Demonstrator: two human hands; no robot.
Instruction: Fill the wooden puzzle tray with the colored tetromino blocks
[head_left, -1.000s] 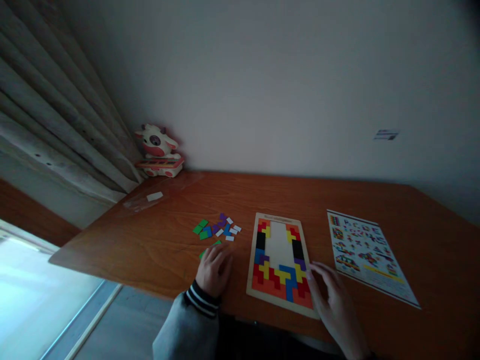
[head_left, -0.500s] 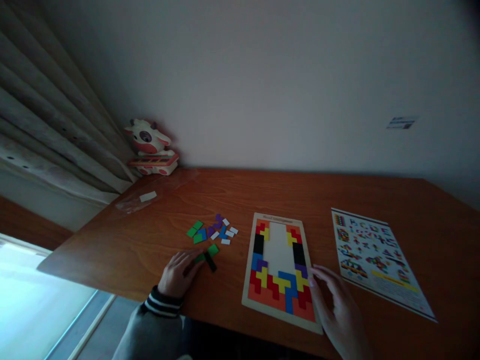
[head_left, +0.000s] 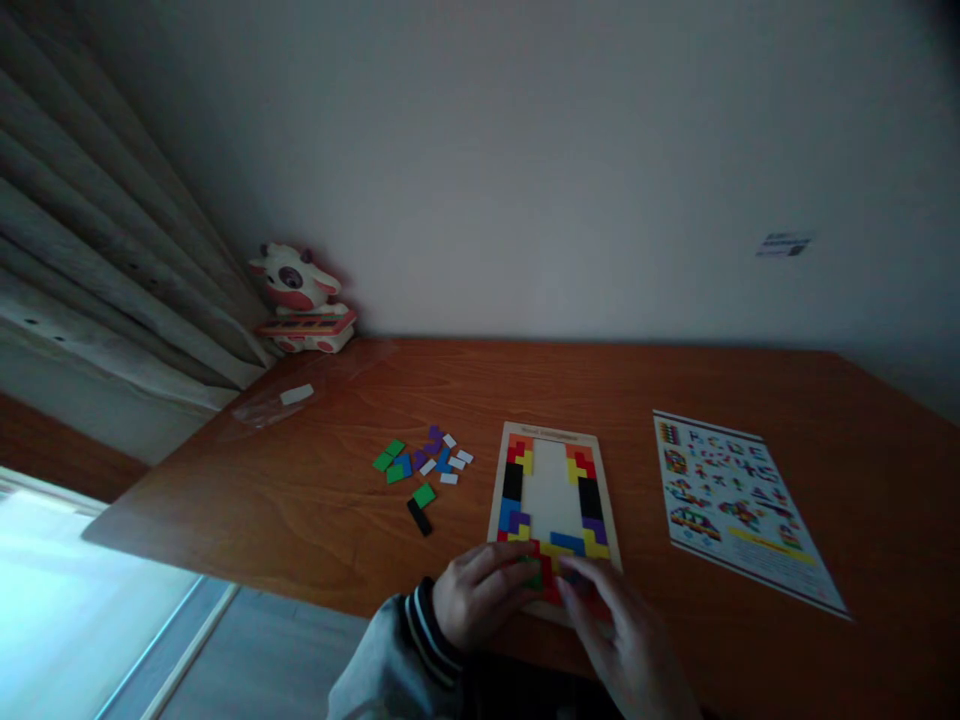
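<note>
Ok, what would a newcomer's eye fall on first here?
Probably the multicoloured puzzle board on the wooden table, with the left hand and right hand over its near end. Next, the cow-shaped toy at the table's far left, then the printed sheet right of the board.

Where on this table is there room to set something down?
Bare table lies between board and sheet, and from the board back to the wall. It's crowded among the loose pieces, and at the board's near end under left hand and right hand.
</note>
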